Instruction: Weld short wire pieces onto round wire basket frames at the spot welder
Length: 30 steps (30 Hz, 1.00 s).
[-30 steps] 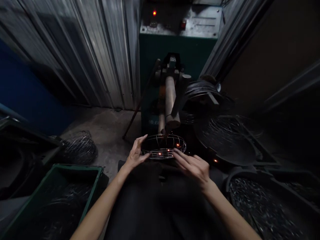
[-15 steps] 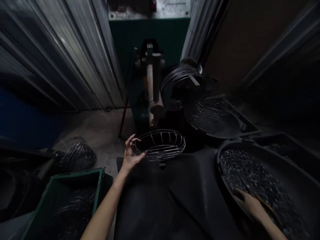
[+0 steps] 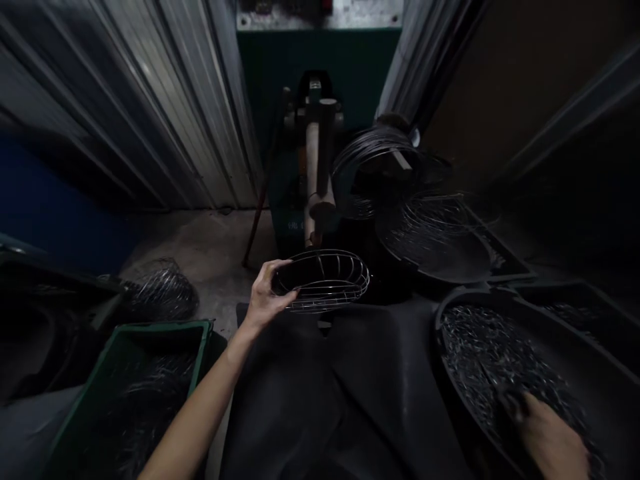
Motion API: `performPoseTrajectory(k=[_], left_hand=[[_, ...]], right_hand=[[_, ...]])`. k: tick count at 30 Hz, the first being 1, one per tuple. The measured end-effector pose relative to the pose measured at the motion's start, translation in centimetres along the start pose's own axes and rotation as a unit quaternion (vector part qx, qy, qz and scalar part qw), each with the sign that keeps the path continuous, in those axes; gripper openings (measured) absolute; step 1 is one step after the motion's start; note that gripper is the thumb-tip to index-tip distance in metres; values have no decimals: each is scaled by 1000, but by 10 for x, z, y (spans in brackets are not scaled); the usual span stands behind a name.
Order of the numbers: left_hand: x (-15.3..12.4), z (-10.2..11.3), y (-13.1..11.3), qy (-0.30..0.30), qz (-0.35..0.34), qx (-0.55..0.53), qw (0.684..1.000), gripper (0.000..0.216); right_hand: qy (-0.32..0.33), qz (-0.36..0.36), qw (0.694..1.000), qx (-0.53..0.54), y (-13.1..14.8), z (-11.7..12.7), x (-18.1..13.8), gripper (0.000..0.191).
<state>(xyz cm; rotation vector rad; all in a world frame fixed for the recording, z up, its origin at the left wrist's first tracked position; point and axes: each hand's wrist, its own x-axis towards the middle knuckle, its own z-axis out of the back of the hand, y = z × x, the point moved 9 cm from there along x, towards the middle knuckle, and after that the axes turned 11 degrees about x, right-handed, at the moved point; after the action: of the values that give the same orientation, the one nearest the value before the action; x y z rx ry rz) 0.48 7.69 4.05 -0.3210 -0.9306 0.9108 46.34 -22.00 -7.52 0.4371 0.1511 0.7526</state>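
Observation:
My left hand [image 3: 267,297] is closed on the left side of a shallow, round wire basket [image 3: 325,308], thumb at the lower rim and fingers at the upper one. The basket tilts with its opening towards the upright machine, just below the tip of the machine's electrode arm [image 3: 315,230]. My right hand [image 3: 555,437] is over a large black tub [image 3: 440,327] filled with many small bent metal pieces [image 3: 500,347]. Motion smears this hand and its fingers are hidden; a dark shape lies at its left side, too blurred to name.
A green crate [image 3: 205,333] with wire parts stands at lower left, beside a bundle of wire pieces [image 3: 165,293] on the floor. Wire rings [image 3: 375,143] hang right of the machine, above another black tub [image 3: 450,267]. A dark sheet [image 3: 310,387] covers the area before me.
My right hand has moved right and down, from the tub's left rim to over the metal pieces. My left hand still holds the basket, its fingers closed more firmly. The view has shifted slightly.

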Motion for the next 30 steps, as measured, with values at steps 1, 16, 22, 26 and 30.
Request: performPoseTrajectory(k=[1, 16, 22, 26, 30], left_hand=[[1, 0, -5, 2, -8, 9, 1000, 48], [10, -27, -48, 132, -88, 77, 984, 60], [10, -17, -31, 114, -58, 41, 991, 60], [10, -21, -23, 112, -59, 33, 991, 61], [13, -25, -16, 103, -59, 27, 993, 61]], right_hand=[[-14, -17, 999, 24, 12, 7, 4, 23], [53, 601, 787, 131, 394, -23, -51, 32], [33, 698, 713, 63, 403, -32, -63, 36], [24, 717, 695, 41, 405, -32, -59, 42], [-9, 736, 676, 33, 408, -33, -57, 47]])
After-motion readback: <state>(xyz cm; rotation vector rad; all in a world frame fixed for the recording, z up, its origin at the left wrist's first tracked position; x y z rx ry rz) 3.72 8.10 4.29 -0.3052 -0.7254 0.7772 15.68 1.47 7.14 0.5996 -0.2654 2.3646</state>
